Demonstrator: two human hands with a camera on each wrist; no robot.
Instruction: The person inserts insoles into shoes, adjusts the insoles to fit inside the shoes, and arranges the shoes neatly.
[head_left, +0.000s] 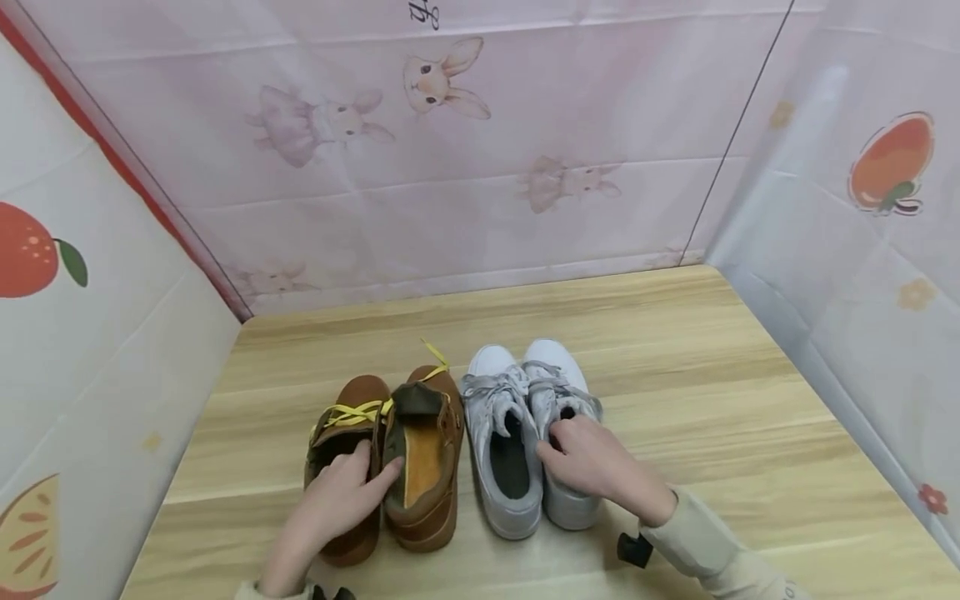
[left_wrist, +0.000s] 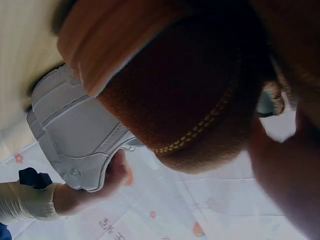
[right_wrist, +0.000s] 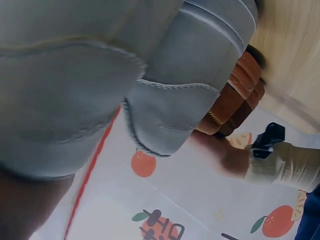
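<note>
On the wooden table (head_left: 675, 350), each hand's grip pinches shoes: left hand (head_left: 337, 500) brown shoes (head_left: 420, 467), right hand (head_left: 600, 467) grey shoes (head_left: 502, 450), fingertips hidden inside.

A little play-like booth is sitting around a wooden table (head_left: 675, 350): bunny cloth (head_left: 450, 125) is hanging behind the table, fruit cloth (head_left: 862, 208) beside it.

A wooden table (head_left: 675, 350) stands between rabbit-printed (head_left: 442, 79) and fruit-printed (head_left: 892, 162) cloth walls.

You face a pale wooden tabletop (head_left: 675, 375), boxed by pink rabbit-print sheeting (head_left: 480, 167) behind and fruit-print sheets (head_left: 862, 208) along both side edges.
</note>
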